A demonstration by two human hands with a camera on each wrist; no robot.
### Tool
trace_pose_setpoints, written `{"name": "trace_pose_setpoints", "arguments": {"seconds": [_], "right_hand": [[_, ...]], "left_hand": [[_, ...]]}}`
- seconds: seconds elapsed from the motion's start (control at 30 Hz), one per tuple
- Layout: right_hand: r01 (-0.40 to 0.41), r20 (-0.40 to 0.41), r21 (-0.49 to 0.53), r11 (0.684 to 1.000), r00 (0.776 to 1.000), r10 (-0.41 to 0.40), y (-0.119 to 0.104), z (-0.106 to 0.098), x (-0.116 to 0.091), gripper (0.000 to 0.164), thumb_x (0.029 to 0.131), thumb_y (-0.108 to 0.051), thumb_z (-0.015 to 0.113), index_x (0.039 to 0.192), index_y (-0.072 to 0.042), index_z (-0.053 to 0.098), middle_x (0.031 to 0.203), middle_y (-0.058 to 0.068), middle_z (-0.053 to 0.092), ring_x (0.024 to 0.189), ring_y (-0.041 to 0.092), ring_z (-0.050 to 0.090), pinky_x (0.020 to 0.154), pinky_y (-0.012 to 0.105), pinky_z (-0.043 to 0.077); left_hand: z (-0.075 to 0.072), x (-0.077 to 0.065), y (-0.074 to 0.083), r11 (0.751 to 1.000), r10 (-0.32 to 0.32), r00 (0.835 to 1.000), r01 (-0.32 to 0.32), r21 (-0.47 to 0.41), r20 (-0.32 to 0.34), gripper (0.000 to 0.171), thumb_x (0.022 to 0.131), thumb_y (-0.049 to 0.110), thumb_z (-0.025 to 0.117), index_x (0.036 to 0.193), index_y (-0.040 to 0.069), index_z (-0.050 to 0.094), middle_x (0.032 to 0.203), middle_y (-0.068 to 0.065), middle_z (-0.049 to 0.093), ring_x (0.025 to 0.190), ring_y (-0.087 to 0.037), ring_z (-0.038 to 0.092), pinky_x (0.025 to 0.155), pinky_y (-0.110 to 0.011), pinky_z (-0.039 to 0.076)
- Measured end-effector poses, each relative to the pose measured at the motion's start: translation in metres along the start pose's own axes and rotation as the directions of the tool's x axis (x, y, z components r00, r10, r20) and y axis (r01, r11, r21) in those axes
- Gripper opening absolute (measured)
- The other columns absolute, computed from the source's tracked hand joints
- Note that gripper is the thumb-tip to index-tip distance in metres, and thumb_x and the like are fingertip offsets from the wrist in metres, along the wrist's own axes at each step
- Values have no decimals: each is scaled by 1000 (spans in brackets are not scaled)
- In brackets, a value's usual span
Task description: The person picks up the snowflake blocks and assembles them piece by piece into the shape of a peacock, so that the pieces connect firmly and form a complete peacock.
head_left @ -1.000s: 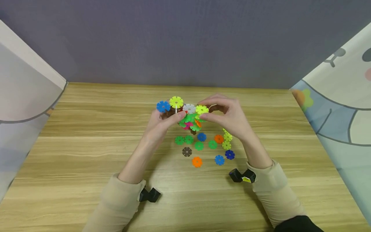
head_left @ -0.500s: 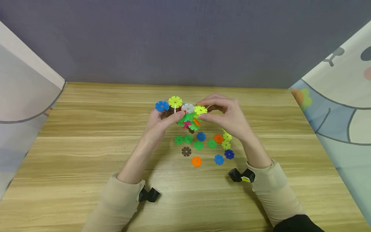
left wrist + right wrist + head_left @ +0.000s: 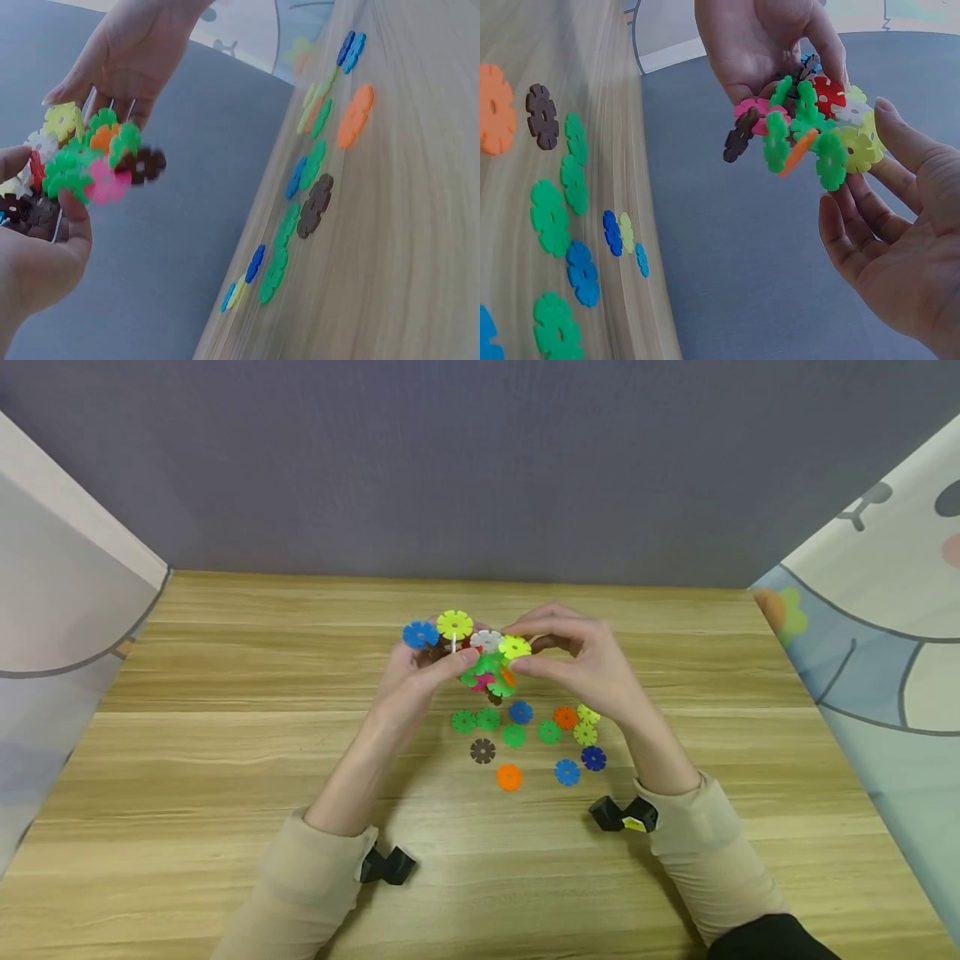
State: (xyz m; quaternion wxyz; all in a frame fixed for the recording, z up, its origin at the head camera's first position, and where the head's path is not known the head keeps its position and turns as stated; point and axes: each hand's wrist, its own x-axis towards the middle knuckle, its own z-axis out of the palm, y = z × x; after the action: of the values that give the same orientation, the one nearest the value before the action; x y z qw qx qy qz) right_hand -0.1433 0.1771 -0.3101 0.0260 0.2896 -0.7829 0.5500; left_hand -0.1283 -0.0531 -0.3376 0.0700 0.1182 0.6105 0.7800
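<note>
Counter (image 3: pixel 225 735) below; left fingers (image 3: pixel 452 668) gripped a cluster (image 3: pixel 487 665), right fingers (image 3: pixel 557 626) a yellow disc (image 3: pixel 515 647) — seemingly joining; next probably needed alignment.

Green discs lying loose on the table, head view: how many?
4. Leftmost green disc, second green disc beside it, third green disc just below a blue disc, fourth green disc just left of an orange disc. More may be hidden.

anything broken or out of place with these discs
Nothing stands out. The loose discs lie scattered on the table with no visible breaks, though fine cracks could be missed. The cluster between the left hand and right hand has discs at mixed angles, which seems normal for interlocked slotted pieces.
</note>
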Motion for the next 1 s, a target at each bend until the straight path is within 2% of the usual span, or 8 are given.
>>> {"name": "trace_pose_setpoints", "arguments": {"seconds": [0.1,0.17,0.33,0.5,0.57,0.63,0.8,1.0], "right_hand": [[1,-6,-6,1000,1000,-1,0,3,0,32,84,2,81,116,-3,76,115,13,71,106,17,66,91,26,58],[2,-4,-12,1000,1000,-2,0,4,0,32,84,2,81,116,-3,76,114,11,71,105,16,66,91,27,59],[6,-5,-39,999,1000,-6,-1,10,-1,32,85,-1,82,116,-4,76,111,8,72,101,15,66,90,29,60],[-6,-20,-64,998,1000,5,-1,13,-1,32,85,-2,82,116,-6,77,110,7,72,99,15,66,90,29,59],[-10,-26,-71,997,1000,8,-2,14,0,32,85,-2,82,116,-7,77,109,7,72,98,15,66,89,28,59],[-8,-31,-82,997,1000,5,-3,15,0,33,84,-2,83,116,-8,78,108,6,72,96,15,66,89,28,58],[6,-39,-125,992,999,-11,-3,16,1,34,84,-4,84,116,-10,78,105,4,72,94,14,66,87,31,58],[33,-49,-147,989,998,-41,-1,17,1,34,83,-3,84,116,-10,79,102,4,71,92,13,67,86,28,58]], "left_hand": [[1,0,-1,999,24,1000,-24,-44,-10,20,92,10,68,111,12,68,103,4,71,102,-18,61,97,-32,48],[2,1,-2,997,49,998,-50,-51,-31,25,91,10,68,115,11,65,98,4,68,95,-16,58,90,-28,47],[4,1,-2,997,78,993,-80,-20,-84,34,93,14,69,124,8,59,97,4,62,91,-14,52,82,-24,45],[4,-2,-2,999,29,991,-26,22,-134,14,93,19,74,100,14,63,88,4,59,86,-15,51,81,-26,45],[4,-2,-2,1000,22,989,-20,21,-143,14,93,19,74,100,15,63,88,4,60,86,-15,51,80,-25,45],[5,-2,-2,999,33,989,-33,5,-145,18,92,16,74,107,16,64,92,4,62,89,-15,53,82,-24,46],[5,0,-1,995,91,988,-97,-40,-129,43,93,7,72,133,15,58,100,4,64,92,-13,56,81,-21,47],[5,1,0,996,85,985,-89,-15,-151,41,91,7,74,128,20,62,94,4,62,84,-12,54,75,-21,46]]}}
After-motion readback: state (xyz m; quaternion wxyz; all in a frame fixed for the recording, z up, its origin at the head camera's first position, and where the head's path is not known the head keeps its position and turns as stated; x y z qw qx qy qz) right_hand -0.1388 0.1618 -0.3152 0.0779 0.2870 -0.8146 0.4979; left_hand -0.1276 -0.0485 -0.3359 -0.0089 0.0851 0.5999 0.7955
